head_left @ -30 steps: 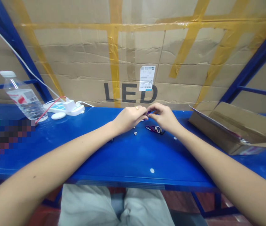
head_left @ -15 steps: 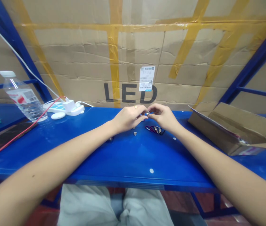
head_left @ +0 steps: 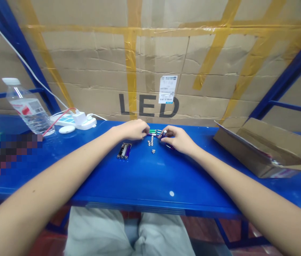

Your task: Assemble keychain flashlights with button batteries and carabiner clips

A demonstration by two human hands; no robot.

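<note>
At the far side of the blue table, my right hand [head_left: 178,139] is closed, its thumb and fingers around a small dark-blue tube [head_left: 163,135] with a silver end. My left hand [head_left: 136,129] reaches down to the table with its fingertips together; whether something is pinched there is hidden. Beside those fingertips lie thin green tubes [head_left: 154,131]. Several small silver button-like pieces [head_left: 152,140] sit between my hands, with one silver piece [head_left: 153,151] nearer me. Below my left wrist, three short tubes [head_left: 124,151] in black, silver and blue lie side by side.
An opened cardboard box [head_left: 254,153] stands at the right. To the left are a water bottle [head_left: 30,106], a white power strip [head_left: 86,122] with plugs, a round white case [head_left: 67,129] and a red cable [head_left: 49,127]. A big taped carton [head_left: 99,71] stands behind.
My hands, earlier together at a small silver piece, have come apart. My left hand moved left and my right hand lowered slightly, covering most of the carabiners. The three tubes are now uncovered.
</note>
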